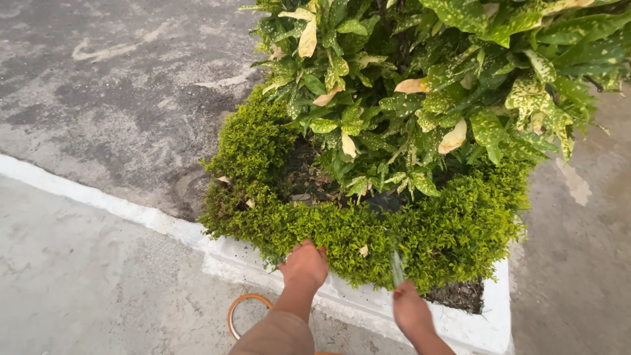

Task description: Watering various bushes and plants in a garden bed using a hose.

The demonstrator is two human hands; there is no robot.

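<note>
A low, dense hedge of small yellow-green leaves (368, 230) rings a white-edged planter (473, 329). My left hand (303, 264) presses into the hedge's front edge, and the foliage hides its fingertips. My right hand (411, 310) is blurred, just below the hedge and over the white curb. A thin grey-green strip (397, 266) rises from it into the leaves. It is too blurred to tell what it is. Behind the hedge grows a tall shrub with spotted green and yellow leaves (447, 79).
Dark soil (460, 294) shows at the planter's front right corner. A white painted curb (98, 197) runs from the left to the planter. Part of an orange ring (242, 307) lies on the concrete beside my left forearm. Stained grey pavement surrounds everything.
</note>
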